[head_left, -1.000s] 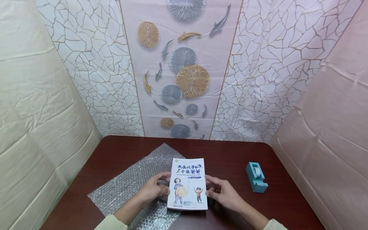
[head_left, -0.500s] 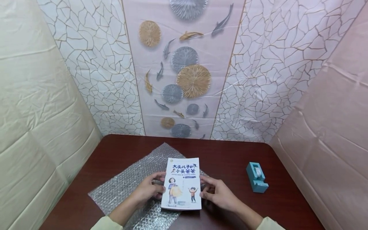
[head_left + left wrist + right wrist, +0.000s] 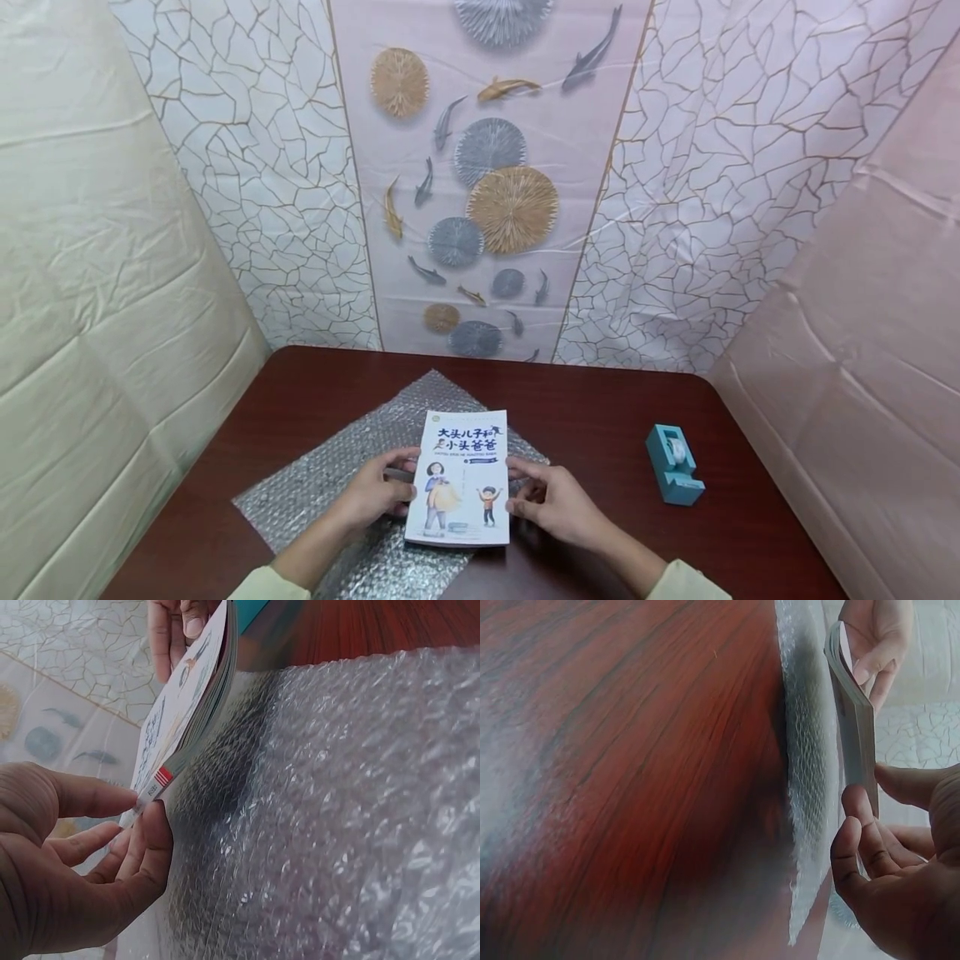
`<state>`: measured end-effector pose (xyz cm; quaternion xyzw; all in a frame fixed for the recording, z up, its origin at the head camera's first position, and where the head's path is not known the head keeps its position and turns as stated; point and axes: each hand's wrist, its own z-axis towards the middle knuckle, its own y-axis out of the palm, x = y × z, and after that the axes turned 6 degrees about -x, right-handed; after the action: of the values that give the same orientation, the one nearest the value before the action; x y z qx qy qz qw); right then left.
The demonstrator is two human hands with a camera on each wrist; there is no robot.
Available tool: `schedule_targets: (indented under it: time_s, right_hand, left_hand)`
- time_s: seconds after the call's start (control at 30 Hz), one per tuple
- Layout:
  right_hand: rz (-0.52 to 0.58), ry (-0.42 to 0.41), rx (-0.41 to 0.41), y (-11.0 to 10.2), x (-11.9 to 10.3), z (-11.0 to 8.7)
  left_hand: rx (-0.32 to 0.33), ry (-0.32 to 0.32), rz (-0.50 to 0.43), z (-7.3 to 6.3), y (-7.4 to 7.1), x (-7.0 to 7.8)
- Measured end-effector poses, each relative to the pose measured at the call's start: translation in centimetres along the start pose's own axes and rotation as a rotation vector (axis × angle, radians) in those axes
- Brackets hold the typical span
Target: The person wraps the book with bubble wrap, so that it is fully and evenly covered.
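A white paperback book [image 3: 461,483] with a cartoon cover is held face up over a sheet of bubble wrap [image 3: 337,471]. My left hand [image 3: 375,490] pinches the book's left edge, thumb above and fingers below; the left wrist view shows this grip at the spine of the book [image 3: 161,776]. On the opposite edge, my right hand [image 3: 558,504] pinches the book the same way. In the right wrist view, a gap shows between the book [image 3: 855,727] and the bubble wrap [image 3: 806,750].
To the right on the dark red-brown table [image 3: 600,433] stands a teal tape dispenser [image 3: 675,465] with a roll of clear tape. Patterned cloth [image 3: 480,208] hangs behind the table, with pale cloth panels at both sides.
Both hands have carried the book to the left, further over the bubble wrap. More of the wrap's right corner now shows beside the book. The tape dispenser stays in its place.
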<state>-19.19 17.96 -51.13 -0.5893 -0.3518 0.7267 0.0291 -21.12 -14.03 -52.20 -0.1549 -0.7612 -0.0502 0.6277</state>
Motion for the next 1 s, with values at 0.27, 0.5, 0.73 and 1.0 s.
schedule_targets:
  time_s: [0.27,0.5,0.73,1.0]
  right_hand:
    - [-0.063,-0.002,0.005,1.0,-0.5,0.5]
    - [-0.101,-0.029,-0.014,1.7,-1.1,1.0]
    - [-0.126,-0.042,-0.039,2.5,-1.3,1.3]
    - [-0.161,-0.063,-0.050,3.1,-1.5,1.8]
  left_hand:
    - [0.043,-0.030,0.039,0.0,-0.8,-0.1]
    - [0.090,-0.048,0.092,0.0,-1.4,-0.4]
    - [0.113,-0.053,0.104,-0.4,-1.7,-0.5]
    - [0.127,-0.049,0.111,-0.8,-2.4,-0.6]
